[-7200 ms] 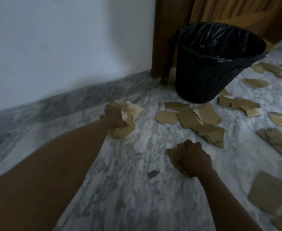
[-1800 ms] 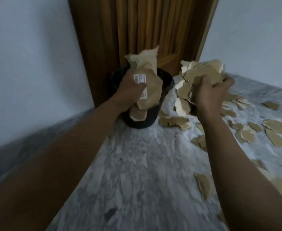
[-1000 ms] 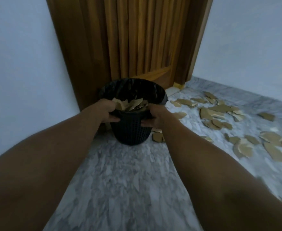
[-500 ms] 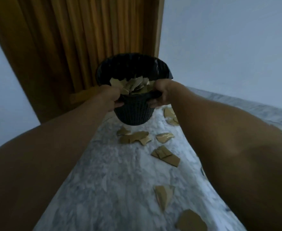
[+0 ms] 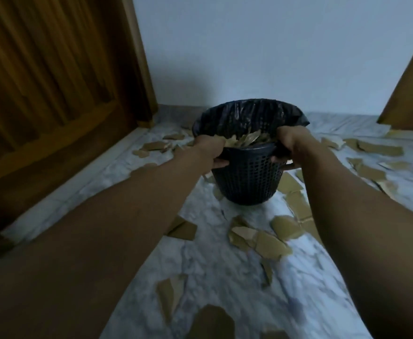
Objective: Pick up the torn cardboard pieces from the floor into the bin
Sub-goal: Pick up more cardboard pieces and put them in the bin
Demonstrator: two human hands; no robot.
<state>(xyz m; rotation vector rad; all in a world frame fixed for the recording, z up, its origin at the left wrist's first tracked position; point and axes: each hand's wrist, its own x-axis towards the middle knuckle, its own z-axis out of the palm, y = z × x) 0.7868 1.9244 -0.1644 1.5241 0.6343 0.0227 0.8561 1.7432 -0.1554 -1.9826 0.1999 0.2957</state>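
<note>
The black mesh bin [image 5: 247, 178], lined with a black bag, stands among the litter on the marble floor. Torn cardboard pieces [image 5: 243, 140] fill it near the rim. My left hand [image 5: 211, 149] grips the rim's left side and my right hand [image 5: 286, 145] grips its right side. More brown cardboard pieces [image 5: 259, 241] lie scattered on the floor in front of the bin, to its right [image 5: 369, 148] and to its left [image 5: 155, 146].
A wooden door [image 5: 49, 94] stands at the left, a white wall [image 5: 261, 50] rises behind the bin, and another wooden edge [image 5: 410, 94] shows at the far right. Grey marble floor [image 5: 225, 289] runs toward me between my arms.
Both hands dropped their cardboard handfuls into the bin, then took hold of its rim. The bin has moved with my hands away from the door to a spot among scattered pieces.
</note>
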